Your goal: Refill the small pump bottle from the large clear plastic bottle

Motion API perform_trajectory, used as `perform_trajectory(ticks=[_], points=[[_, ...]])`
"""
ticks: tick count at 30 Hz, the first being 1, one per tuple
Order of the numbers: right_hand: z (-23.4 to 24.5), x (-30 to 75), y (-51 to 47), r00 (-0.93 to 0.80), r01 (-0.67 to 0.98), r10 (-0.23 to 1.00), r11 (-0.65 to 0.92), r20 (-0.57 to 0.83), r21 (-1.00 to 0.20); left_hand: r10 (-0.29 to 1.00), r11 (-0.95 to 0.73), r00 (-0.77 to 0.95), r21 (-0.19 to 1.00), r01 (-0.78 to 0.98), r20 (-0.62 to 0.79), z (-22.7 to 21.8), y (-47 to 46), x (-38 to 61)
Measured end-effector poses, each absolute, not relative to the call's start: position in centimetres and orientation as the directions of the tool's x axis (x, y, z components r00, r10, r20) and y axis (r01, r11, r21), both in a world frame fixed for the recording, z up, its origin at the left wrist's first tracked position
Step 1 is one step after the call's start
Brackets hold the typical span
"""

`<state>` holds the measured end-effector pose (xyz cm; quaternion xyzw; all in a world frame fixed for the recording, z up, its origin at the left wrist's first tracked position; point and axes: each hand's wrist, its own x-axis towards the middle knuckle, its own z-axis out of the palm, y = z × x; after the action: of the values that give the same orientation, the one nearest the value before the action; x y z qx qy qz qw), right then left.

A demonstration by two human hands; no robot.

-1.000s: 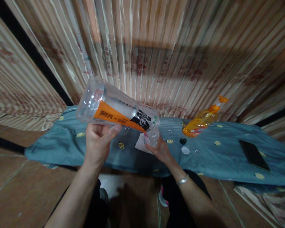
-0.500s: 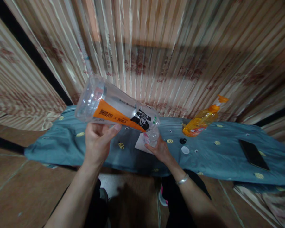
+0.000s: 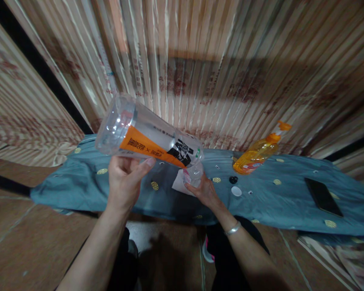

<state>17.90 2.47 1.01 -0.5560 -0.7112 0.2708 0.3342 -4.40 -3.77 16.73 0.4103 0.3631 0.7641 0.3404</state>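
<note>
My left hand (image 3: 124,178) is closed on a large clear plastic cup (image 3: 151,121) with an orange and black printed label. The cup lies nearly sideways in the air, its wide end up at the left and its narrower end down at the right. My right hand (image 3: 204,190) is closed on a small clear plastic piece with a pink mark (image 3: 194,173), just below the cup's narrow end. Whether the two touch I cannot tell. Under that piece, a white paper-like sheet (image 3: 180,185) rests on the teal cloth (image 3: 157,206).
An orange pump bottle (image 3: 256,155) leans at the right on the cloth. Near it lie a small black object (image 3: 233,180) and a white disc (image 3: 236,191). Farther right is a dark phone (image 3: 323,197). A pleated curtain (image 3: 194,72) hangs behind.
Almost nothing differs. The cup's wide end has tipped up very slightly; both hands keep their holds.
</note>
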Motion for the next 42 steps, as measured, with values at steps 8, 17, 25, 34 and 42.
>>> perform_trajectory(ticks=[8,17,25,34,42], points=[[1.21,17.91,2.40,-0.167,0.614,0.971,0.236,0.169,-0.753,0.813,-0.508,-0.439,0.835,-0.213,0.383,16.90,-3.62,-4.18],[1.12,17.93,2.55,-0.168,0.600,0.971,0.239,0.171,-0.764,0.821,-0.486,-0.445,0.846,-0.219,0.357,16.98,-3.79,-4.32],[1.51,17.80,2.33,-0.154,0.600,0.974,0.225,0.165,-0.768,0.823,-0.482,-0.456,0.841,-0.246,0.338,17.18,-4.01,-3.96],[1.44,17.76,2.46,-0.160,0.586,0.973,0.230,0.167,-0.777,0.825,-0.480,-0.451,0.843,-0.243,0.339,17.30,-4.02,-3.87],[1.08,17.86,2.52,-0.163,0.590,0.970,0.244,0.182,-0.769,0.825,-0.484,-0.452,0.837,-0.256,0.339,17.49,-4.03,-3.63]])
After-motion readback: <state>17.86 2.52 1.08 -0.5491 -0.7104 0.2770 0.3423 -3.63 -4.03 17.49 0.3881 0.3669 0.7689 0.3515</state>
